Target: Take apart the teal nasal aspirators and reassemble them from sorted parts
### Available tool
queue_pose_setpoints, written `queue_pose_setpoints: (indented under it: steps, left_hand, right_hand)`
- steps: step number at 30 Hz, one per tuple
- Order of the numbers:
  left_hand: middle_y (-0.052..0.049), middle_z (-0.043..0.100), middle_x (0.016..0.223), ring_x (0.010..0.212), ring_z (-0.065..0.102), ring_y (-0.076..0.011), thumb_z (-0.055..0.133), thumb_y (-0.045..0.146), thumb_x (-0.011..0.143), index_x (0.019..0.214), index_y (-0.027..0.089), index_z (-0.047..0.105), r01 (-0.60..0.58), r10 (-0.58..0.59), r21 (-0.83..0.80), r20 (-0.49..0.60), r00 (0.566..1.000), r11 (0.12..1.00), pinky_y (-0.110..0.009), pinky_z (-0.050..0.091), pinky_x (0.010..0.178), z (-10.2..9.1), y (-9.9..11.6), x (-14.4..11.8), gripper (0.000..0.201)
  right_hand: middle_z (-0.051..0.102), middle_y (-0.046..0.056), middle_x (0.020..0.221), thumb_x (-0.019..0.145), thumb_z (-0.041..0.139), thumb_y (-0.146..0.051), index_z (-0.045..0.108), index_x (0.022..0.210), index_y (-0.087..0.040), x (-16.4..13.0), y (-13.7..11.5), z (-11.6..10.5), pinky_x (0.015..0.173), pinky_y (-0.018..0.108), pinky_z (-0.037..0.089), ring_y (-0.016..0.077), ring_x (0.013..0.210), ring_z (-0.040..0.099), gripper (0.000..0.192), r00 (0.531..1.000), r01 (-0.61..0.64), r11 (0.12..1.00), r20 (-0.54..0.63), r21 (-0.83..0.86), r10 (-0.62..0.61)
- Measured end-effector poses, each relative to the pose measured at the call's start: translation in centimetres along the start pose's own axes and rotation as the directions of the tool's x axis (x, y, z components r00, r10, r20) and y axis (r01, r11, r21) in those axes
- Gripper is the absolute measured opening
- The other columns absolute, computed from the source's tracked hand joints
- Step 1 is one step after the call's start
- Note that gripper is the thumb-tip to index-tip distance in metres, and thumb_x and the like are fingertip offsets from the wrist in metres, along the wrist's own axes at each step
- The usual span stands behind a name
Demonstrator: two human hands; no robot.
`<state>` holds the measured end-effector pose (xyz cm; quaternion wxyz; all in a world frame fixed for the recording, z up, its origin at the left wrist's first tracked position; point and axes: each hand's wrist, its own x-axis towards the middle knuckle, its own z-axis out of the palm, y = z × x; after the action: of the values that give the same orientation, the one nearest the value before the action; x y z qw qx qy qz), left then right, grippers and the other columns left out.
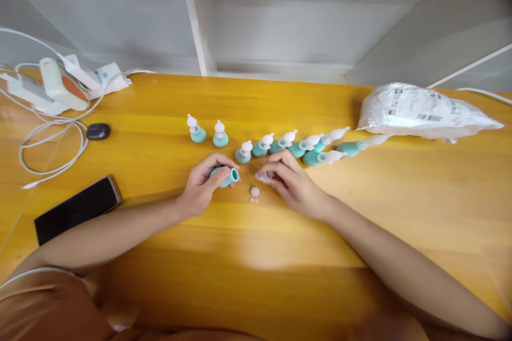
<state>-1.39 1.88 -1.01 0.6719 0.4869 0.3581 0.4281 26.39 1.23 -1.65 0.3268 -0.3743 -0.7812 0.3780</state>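
Down on the yellow wooden table [280,256], both hands work close together near the middle. The left hand [204,184] is wrapped around a teal rubber bulb [226,176], which lies on its side with its open mouth facing the other hand. The right hand [290,181] rests just beside that bulb, its fingertips pinched on a small clear tip [267,175] held low against the table. Just below the bulb's mouth, between the two hands, lie a small white cap [255,191] and two tiny white bits [254,200].

Behind the bulb runs a row of finished bulbs [280,144], each teal with a white tip; the ones to the left of the row stand upright, the ones to the right lean or lie over. At the right end of that row sits a white plastic bag [420,112] with printed labels. Well to the left of the bulb lies a black phone [76,208], face up. Further back on that side are a small dark oval object [98,131], a loop of white cable [52,144] and a white handheld device [60,85].
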Motion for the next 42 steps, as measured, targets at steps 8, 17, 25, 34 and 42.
queue_pose_setpoints:
  steps: [8,17,25,34,42]
  left_hand:
    - [-0.003,0.071,0.094,0.082,0.067,-0.0147,0.068,0.048,0.11,0.112,0.019,0.071,0.088,-0.094,0.124,0.046,0.994,0.988,-0.027,0.058,0.079,0.5,0.6,0.3,0.03]
    - [-0.005,0.071,0.102,0.09,0.067,-0.0165,0.061,0.047,0.114,0.118,0.019,0.069,0.095,-0.125,0.289,0.088,0.988,0.953,-0.029,0.057,0.085,0.3,0.3,0.3,0.03]
    - [-0.006,0.078,0.106,0.095,0.075,-0.0183,0.058,0.048,0.115,0.121,0.02,0.066,0.089,-0.141,0.398,0.105,0.984,0.913,-0.032,0.06,0.089,0.3,0.4,0.0,0.03]
    - [-0.005,0.08,0.111,0.102,0.076,-0.02,0.058,0.048,0.115,0.12,0.022,0.066,0.066,-0.144,0.463,0.134,0.981,0.884,-0.034,0.057,0.093,0.3,0.4,0.1,0.027]
    - [-0.003,0.078,0.108,0.099,0.072,-0.0185,0.058,0.045,0.115,0.118,0.022,0.068,0.023,-0.107,0.516,0.133,0.985,0.856,-0.034,0.054,0.092,0.4,0.7,0.2,0.025]
  right_hand:
    - [0.064,0.011,0.124,0.117,0.048,-0.017,0.065,0.136,-0.027,0.4,0.0,-0.1,0.097,0.042,0.064,0.0255,0.111,0.068,0.027,0.981,0.018,0.999,0.191,-0.03,-0.012]
    - [0.065,0.012,0.127,0.115,0.048,-0.013,0.066,0.14,-0.026,0.6,0.1,-0.3,0.1,0.046,0.064,0.0268,0.116,0.068,0.034,0.972,0.045,0.999,0.233,-0.017,-0.039]
    - [0.063,0.01,0.125,0.11,0.067,-0.019,0.062,0.145,-0.026,0.0,0.6,-0.5,0.079,0.037,0.066,0.0193,0.086,0.066,0.036,0.973,-0.027,0.997,0.232,0.07,0.01]
    - [0.068,0.01,0.118,0.114,0.066,-0.025,0.07,0.13,-0.024,0.2,0.9,0.0,0.083,0.036,0.064,0.0207,0.094,0.069,0.017,0.982,-0.002,0.995,0.19,0.098,-0.016]
    - [0.07,0.009,0.118,0.114,0.066,-0.025,0.07,0.129,-0.024,0.3,0.7,-0.1,0.09,0.039,0.064,0.0225,0.101,0.071,0.015,0.983,0.003,0.997,0.185,0.076,-0.017]
